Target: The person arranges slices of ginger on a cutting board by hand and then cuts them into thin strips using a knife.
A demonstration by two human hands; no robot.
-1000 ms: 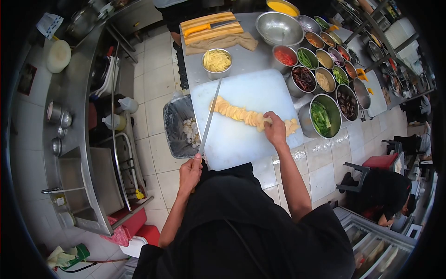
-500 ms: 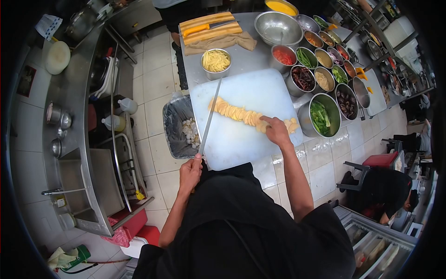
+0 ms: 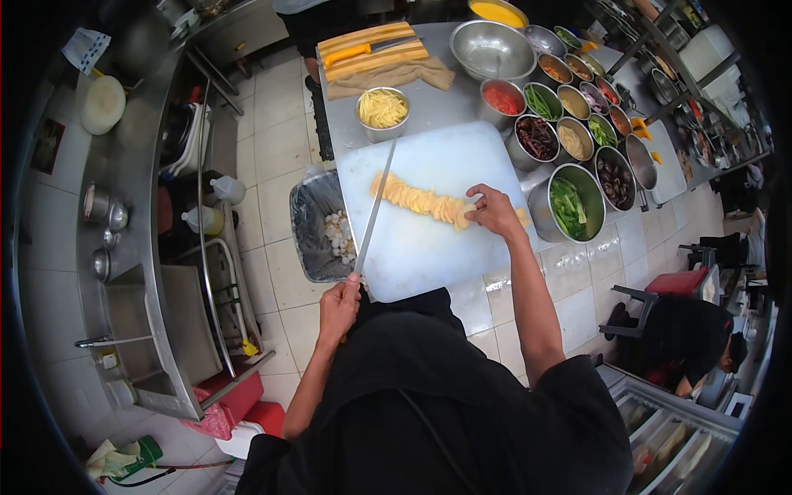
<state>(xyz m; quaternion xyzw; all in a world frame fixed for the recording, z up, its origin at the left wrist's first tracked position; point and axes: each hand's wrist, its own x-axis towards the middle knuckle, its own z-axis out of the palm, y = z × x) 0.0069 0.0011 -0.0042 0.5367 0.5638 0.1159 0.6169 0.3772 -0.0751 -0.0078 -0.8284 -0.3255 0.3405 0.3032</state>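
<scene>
My left hand (image 3: 339, 308) is closed round the handle of a long knife (image 3: 375, 212), whose blade points up across the left part of the white cutting board (image 3: 421, 151). A diagonal row of thin pale-yellow slices (image 3: 421, 200) lies on the board, its left end beside the blade. My right hand (image 3: 493, 209) is over the right end of the row, fingers apart and curled, and hides some slices. A few more slices (image 3: 522, 217) show just right of it. Whether its fingertips touch the slices is hard to tell.
A bowl of yellow strips (image 3: 383, 109) stands behind the board. Metal containers of vegetables crowd the right, including a pot of greens (image 3: 569, 206). A lined bin (image 3: 309, 223) is at the left, and an orange-handled knife (image 3: 348, 55) lies on a wooden board. A person (image 3: 689, 338) is at far right.
My right hand has lifted slightly from the slices and its fingers have spread. Fewer slices show to its right. My left hand and the knife have hardly moved.
</scene>
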